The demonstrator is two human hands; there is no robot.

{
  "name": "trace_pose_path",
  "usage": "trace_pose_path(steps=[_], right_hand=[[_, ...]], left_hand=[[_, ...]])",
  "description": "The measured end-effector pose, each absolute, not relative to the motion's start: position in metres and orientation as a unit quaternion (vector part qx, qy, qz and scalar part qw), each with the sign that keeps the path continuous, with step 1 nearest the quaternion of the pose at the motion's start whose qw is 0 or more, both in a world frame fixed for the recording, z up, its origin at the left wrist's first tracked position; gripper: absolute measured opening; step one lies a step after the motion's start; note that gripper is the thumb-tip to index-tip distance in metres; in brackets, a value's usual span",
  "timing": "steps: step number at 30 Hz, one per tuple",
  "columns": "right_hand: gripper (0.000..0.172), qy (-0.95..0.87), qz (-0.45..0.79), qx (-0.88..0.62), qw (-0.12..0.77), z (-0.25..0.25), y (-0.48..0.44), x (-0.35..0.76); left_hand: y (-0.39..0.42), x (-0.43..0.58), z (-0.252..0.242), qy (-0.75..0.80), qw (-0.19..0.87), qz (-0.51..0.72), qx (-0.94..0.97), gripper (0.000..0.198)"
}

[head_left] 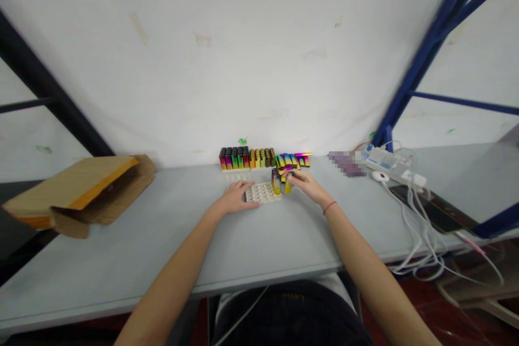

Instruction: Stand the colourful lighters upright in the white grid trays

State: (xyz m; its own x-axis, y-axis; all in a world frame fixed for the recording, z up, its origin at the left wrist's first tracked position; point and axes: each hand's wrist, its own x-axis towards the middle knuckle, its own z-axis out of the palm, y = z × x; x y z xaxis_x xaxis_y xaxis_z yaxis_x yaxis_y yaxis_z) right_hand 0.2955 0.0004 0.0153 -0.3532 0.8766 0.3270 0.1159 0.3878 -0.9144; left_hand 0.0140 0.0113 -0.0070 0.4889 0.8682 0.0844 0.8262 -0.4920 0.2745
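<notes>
The left hand [235, 198] lies open on a white bumpy plastic tray [263, 193], and the right hand [307, 185] pinches a shiny yellow lighter [288, 185].

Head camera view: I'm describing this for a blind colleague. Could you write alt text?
Two bare hands work at a grey table: the left hand rests on a white moulded tray, and the right hand holds a yellow lighter. Rows of rainbow-coloured lighters stand behind; a cardboard box lies far left.
</notes>
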Motion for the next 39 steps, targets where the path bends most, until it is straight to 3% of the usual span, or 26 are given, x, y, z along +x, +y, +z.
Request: trace_pose_path(steps=[7, 12, 21, 28, 33, 39], right_hand=[[0.038, -0.731, 0.435, -0.338, 0.402, 0.011, 0.001, 0.3], [0.033, -0.751, 0.374, -0.376, 0.393, 0.007, 0.004, 0.297], [0.028, -0.786, 0.28, -0.372, 0.407, 0.013, -0.003, 0.292], [0.033, -0.766, 0.231, -0.401, 0.446, 0.019, -0.007, 0.293], [0.035, -0.704, 0.155, -0.501, 0.48, 0.007, 0.032, 0.316], [0.044, -0.73, 0.006, -0.608, 0.312, -0.019, 0.107, 0.351]], left_hand=[[0.013, 0.013, -0.01, 0.495, 0.1, 0.105, 0.857, 0.08], [0.012, 0.013, -0.009, 0.499, 0.102, 0.101, 0.855, 0.082], [0.01, 0.014, -0.007, 0.501, 0.104, 0.1, 0.854, 0.083], [0.009, 0.015, -0.007, 0.506, 0.1, 0.094, 0.851, 0.083], [0.009, 0.015, -0.007, 0.503, 0.105, 0.094, 0.853, 0.083], [0.007, 0.014, -0.01, 0.506, 0.113, 0.103, 0.849, 0.083]])
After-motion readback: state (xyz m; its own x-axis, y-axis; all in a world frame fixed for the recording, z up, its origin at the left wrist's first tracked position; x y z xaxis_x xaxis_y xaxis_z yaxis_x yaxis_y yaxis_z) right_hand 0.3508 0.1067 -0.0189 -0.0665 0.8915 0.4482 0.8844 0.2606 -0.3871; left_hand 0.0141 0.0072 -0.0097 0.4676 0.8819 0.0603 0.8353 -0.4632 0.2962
